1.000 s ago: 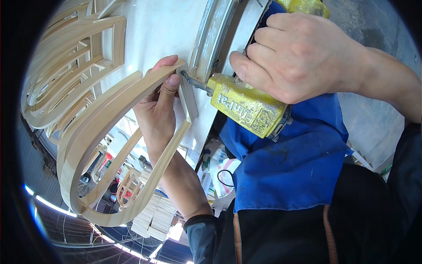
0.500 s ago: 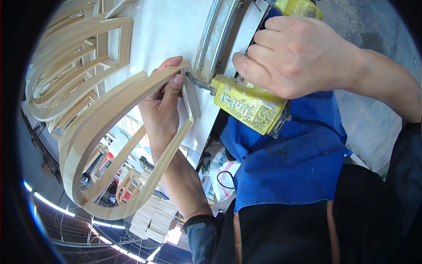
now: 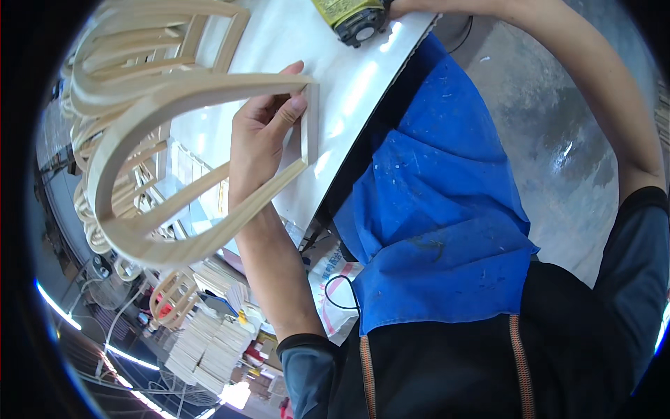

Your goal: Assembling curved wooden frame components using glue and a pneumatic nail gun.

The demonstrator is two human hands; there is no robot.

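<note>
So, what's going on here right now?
A person's left hand holds a curved wooden frame near one corner, thumb on the wood. The right hand is at the picture's top edge by a yellow tool; too little shows to tell its grip. The tool is apart from that frame. More wooden frames stand beyond, at left.

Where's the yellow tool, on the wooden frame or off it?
Off: white table shows between the tool and the frame in the left hand.

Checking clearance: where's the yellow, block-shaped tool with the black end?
The yellow tool is at the head view's top edge, just right of centre, beside the right hand, over the glossy white tabletop.
</note>
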